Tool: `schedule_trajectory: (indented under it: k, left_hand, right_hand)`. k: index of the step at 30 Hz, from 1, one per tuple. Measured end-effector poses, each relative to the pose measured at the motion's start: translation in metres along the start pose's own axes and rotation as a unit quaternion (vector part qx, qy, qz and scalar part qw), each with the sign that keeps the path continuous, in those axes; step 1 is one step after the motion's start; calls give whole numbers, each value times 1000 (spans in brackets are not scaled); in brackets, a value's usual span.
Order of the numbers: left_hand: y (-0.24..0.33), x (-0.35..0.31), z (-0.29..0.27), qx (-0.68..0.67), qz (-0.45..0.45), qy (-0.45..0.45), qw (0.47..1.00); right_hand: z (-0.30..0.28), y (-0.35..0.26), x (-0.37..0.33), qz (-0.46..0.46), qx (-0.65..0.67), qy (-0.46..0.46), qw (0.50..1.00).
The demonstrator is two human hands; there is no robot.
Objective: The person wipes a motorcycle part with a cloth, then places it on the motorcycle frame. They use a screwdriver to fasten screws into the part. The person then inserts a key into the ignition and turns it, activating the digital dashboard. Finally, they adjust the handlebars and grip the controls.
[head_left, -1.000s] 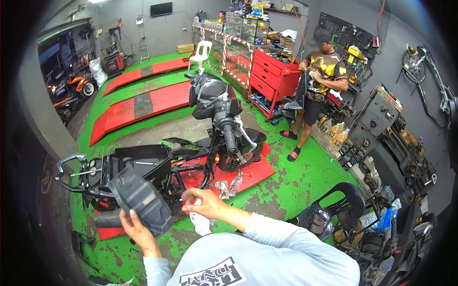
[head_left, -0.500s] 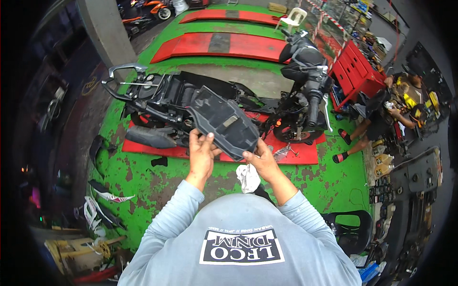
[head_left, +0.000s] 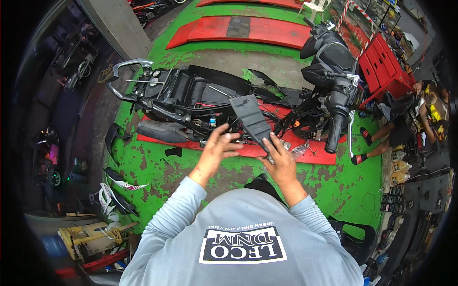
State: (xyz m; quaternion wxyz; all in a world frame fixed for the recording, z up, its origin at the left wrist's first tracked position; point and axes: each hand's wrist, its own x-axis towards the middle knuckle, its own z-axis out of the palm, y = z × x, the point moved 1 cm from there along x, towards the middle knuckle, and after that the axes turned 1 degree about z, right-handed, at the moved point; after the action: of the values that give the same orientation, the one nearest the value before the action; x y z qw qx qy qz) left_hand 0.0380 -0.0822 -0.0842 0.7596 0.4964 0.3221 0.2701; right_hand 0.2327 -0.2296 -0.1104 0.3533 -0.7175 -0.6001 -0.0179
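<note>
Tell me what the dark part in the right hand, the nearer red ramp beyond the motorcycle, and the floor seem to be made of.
Dark part: probably moulded plastic, matte, judging by its ridged, stiff-looking shape.
Red ramp: perhaps painted metal, with flat panels and crisp edges, though painted wood is possible.
Floor: likely concrete under worn green paint, flaked into grey-brown patches.

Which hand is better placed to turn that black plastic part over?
Probably the right hand: it holds the near end of the black plastic part, while the left hand is open to the left of it, without a grip.
</note>
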Motion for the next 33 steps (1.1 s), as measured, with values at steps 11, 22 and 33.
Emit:
schedule_trajectory:
  k: [11,22,33]
  left_hand:
    - [-38,101,45,-15,-104,5,994]
    - [-24,139,4,-68,-28,15,997]
    - [32,230,-178,46,-24,4,999]
  right_hand:
    - [20,77,11,41,39,-55,997]
    - [77,116,84,387,536,-21,750]
    - [164,61,278,233,277,-50,931]
